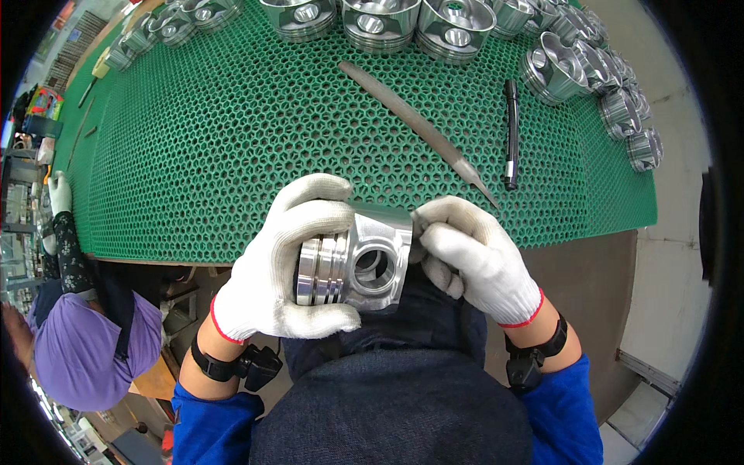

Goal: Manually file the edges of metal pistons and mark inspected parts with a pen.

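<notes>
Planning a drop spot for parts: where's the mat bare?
Widest: green mat left of the file, between the far pistons and left hand. Smaller: between file and black marker; right of the marker, below the right-side pistons. Crowded: far edge and upper right, lined with pistons.

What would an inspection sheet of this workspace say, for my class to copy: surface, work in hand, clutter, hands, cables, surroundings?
Surface: green mat, perforated.
Work in hand: metal piston, grooved end facing left, round bore showing.
Clutter: file and black marker lying on the mat; other pistons along the far and right edges.
Hands: gloved; left hand grips the piston, right hand curled at its right end.
Cables: nothing clearly seen.
Surroundings: person in purple at left, pale wall at right.
</notes>
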Available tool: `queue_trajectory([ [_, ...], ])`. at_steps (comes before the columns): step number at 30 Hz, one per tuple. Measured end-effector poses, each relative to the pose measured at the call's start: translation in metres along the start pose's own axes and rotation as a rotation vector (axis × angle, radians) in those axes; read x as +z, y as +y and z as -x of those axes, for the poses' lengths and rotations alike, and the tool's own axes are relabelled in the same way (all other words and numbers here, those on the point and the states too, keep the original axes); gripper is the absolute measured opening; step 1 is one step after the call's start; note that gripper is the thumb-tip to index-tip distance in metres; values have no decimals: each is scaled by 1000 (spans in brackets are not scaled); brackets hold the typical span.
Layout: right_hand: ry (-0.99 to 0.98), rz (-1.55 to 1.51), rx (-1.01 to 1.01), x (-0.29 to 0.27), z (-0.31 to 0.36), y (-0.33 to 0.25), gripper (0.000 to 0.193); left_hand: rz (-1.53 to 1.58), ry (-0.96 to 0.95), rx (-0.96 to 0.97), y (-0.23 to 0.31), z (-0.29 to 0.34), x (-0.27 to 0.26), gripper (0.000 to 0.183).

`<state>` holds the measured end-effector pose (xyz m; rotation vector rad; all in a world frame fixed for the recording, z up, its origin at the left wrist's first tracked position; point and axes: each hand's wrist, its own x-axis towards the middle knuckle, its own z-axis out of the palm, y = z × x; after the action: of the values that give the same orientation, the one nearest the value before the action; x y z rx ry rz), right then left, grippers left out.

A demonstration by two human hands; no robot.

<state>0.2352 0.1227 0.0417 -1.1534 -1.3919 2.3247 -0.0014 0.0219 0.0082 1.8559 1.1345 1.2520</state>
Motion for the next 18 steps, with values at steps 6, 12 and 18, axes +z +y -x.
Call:
queue_trajectory([
  [6,15,685,-697,-9,-1,18,21,34,26,0,-1,-2,6,87],
  [12,-53,980,-952,-20,-2,16,28,-29,5,-100,5,-20,5,87],
  [18,-245,1302,-832,-6,10,24,18,366,184,-508,19,-36,8,85],
])
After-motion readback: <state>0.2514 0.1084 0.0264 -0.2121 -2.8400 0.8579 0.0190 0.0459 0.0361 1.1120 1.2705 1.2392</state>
